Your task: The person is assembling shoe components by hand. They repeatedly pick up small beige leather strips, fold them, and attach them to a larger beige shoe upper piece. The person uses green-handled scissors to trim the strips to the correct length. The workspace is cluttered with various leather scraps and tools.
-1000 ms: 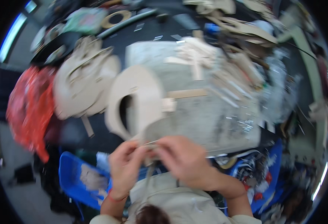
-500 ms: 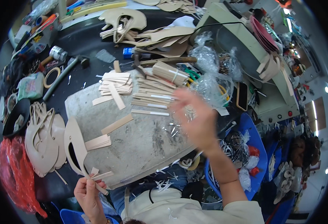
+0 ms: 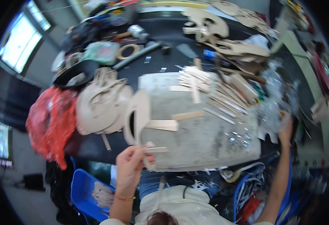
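A beige, leather-like curved piece (image 3: pixel 143 110) with a long slot lies partly on the left edge of the grey work board (image 3: pixel 202 148). My left hand (image 3: pixel 130 163) pinches its narrow lower end, together with a short pale strip (image 3: pixel 157 149) that lies across it. Far to the right, my right hand (image 3: pixel 285 129) reaches beside the crumpled clear plastic bags (image 3: pixel 273 88), past the board's edge. Its fingers are smeared, so whatever they may hold cannot be made out. Beside the curved piece rests a small stack of strips (image 3: pixel 164 125), and a single strip (image 3: pixel 187 115) lies just beyond.
Bundled strips (image 3: pixel 228 99) and a pile of short strips (image 3: pixel 194 79) cover the board's far side. More slotted beige pieces (image 3: pixel 102 107) and a red plastic bag (image 3: pixel 52 122) sit to the left. Blue bins (image 3: pixel 82 198) stand below the table, and a hammer (image 3: pixel 149 50) lies behind.
The view has swung, so the table's things appear further right. My right hand has moved from above the strip bundles to the bags at the right. My left hand keeps its pinch.
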Available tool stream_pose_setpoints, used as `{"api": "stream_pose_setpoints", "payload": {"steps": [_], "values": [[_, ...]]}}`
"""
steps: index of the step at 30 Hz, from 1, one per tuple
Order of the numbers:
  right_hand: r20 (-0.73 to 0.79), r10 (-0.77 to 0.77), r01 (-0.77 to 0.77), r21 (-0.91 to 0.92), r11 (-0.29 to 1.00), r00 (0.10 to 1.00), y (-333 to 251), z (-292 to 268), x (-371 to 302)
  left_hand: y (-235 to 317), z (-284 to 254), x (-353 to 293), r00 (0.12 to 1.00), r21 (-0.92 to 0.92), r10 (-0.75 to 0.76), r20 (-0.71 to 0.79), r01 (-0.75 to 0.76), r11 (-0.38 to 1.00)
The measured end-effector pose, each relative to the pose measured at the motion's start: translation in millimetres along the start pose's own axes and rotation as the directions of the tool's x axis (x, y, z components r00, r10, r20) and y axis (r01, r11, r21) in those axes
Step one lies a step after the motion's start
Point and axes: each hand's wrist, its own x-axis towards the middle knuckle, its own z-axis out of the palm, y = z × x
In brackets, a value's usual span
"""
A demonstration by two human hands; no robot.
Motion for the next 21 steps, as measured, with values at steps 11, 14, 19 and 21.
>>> {"api": "stream_pose_setpoints", "payload": {"steps": [11, 14, 19, 21], "values": [[-0.300, 0.252, -0.225, 0.123, 0.967, 0.920, -50.2, -72.5, -108.9, 12.6, -8.0, -3.6, 0.998, -0.384, 0.011, 0.065, 0.014, 0.923], [-0.314, 0.341, -0.164, 0.477, 0.864, 0.886, -164.9, -43.9, -138.6, 13.5, 0.3, -0.2, 0.998, -0.388, 0.023, 0.054, 0.000, 0.922], [0.338, -0.273, -0.064, 0.725, 0.685, 0.901, -327.0, -56.3, -142.4, 13.4, 4.9, 4.0, 0.999, -0.355, 0.029, 0.041, -0.013, 0.935], [0.306, -0.396, 0.018, 0.771, 0.636, 0.866, -354.8, -57.0, -136.8, 14.2, 8.7, 5.5, 0.998, -0.353, 0.040, 0.041, -0.023, 0.935]]}}
